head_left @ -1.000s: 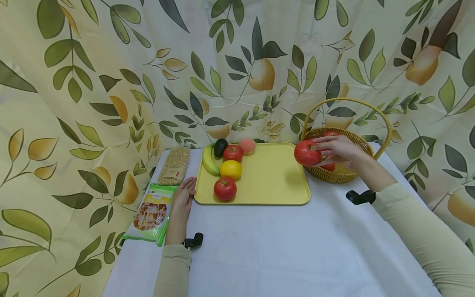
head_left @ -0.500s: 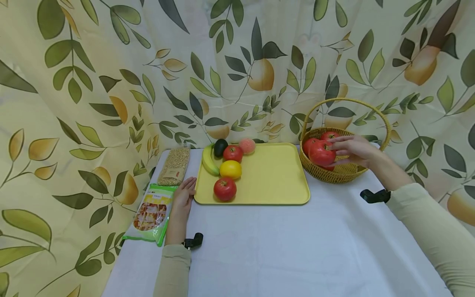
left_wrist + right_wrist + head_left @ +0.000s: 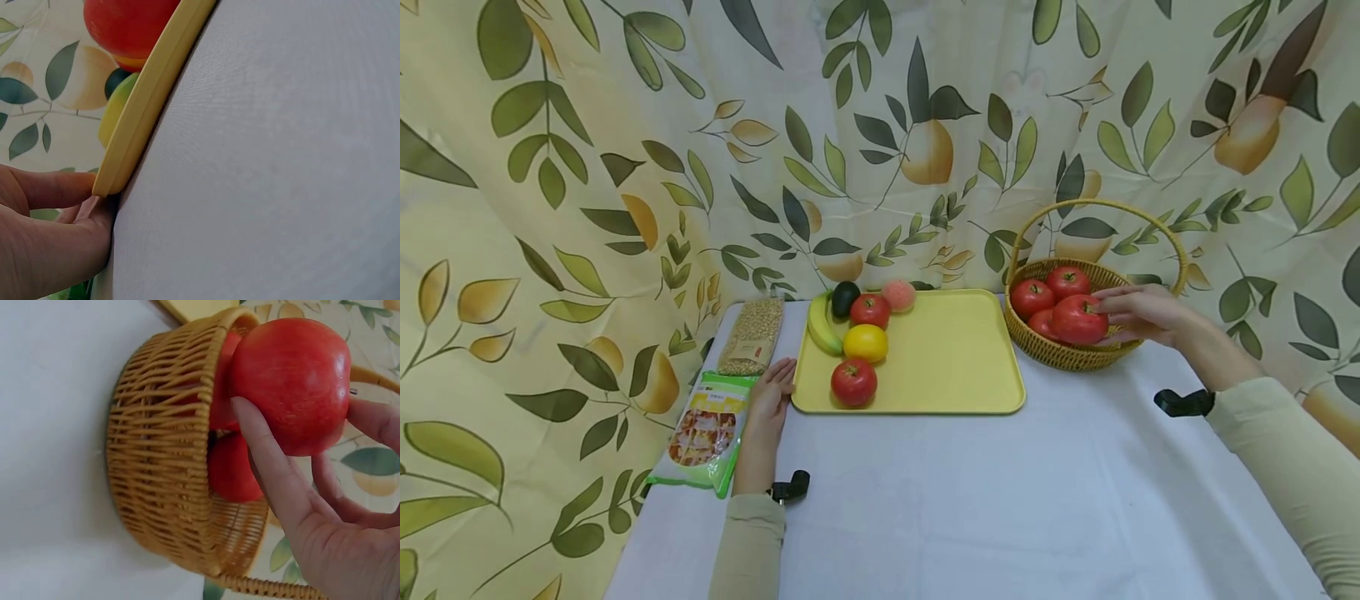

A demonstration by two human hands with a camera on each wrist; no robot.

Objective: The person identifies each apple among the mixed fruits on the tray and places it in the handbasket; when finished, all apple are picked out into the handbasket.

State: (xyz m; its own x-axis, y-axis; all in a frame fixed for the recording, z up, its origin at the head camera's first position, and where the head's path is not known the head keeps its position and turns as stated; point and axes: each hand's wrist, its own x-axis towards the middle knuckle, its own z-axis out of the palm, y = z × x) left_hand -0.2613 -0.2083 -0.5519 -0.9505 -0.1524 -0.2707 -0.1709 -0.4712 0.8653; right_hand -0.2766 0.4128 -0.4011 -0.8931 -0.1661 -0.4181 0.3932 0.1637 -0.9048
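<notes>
My right hand (image 3: 1142, 312) holds a red apple (image 3: 1080, 319) just over the near right part of the wicker basket (image 3: 1060, 354). In the right wrist view, fingers and thumb are curled around this apple (image 3: 290, 384), its stem facing away; more red fruits (image 3: 236, 469) lie behind it in the basket. At the left edge of the yellow tray (image 3: 955, 358), my left hand (image 3: 767, 398) holds the rim. The left wrist view has a straight digit touching the tray's corner (image 3: 109, 178), while the rest of the hand (image 3: 50, 244) lies low at the tabletop.
On the tray sit a banana (image 3: 824, 325), a dark avocado-like fruit (image 3: 846, 298), a red fruit (image 3: 870, 310), a pink peach (image 3: 898, 295), a lemon (image 3: 866, 342) and a red apple (image 3: 853, 382). Left are a grain bag (image 3: 752, 333) and a green-edged food packet (image 3: 703, 433). The basket's handle (image 3: 1101, 202) arches high.
My right hand has carried the apple rightward from above the tray's right edge to over the basket's near right part. The left hand and the tray have stayed in place.
</notes>
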